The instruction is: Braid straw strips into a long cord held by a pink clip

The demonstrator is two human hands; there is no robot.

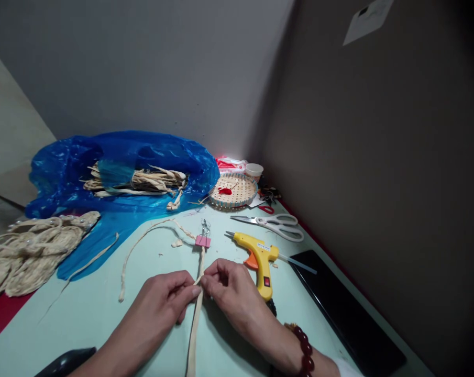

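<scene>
A pale strip of dried plant fibre (pixel 195 330) runs from the table's near edge up to a pink binder clip (pixel 202 241), which grips its far end. My left hand (pixel 168 296) pinches the strip from the left, thumb and fingertips together. From the other side my right hand (pixel 229 285) pinches it too, so the fingertips of both hands almost meet. Exactly how the fibre crosses between them is partly hidden. A thin twisted cord (pixel 131 251) curves away leftward from the clip. Red beads circle my right wrist.
Right of my hands lie a yellow glue gun (pixel 262 256), white-handled scissors (pixel 274 224) and a black flat panel (pixel 346 314). Behind are a round woven basket (pixel 242 195), a paper cup (pixel 254 170) and a blue plastic bag (pixel 64 173) around bundled fibre (pixel 142 180). Woven slippers (pixel 44 251) lie left.
</scene>
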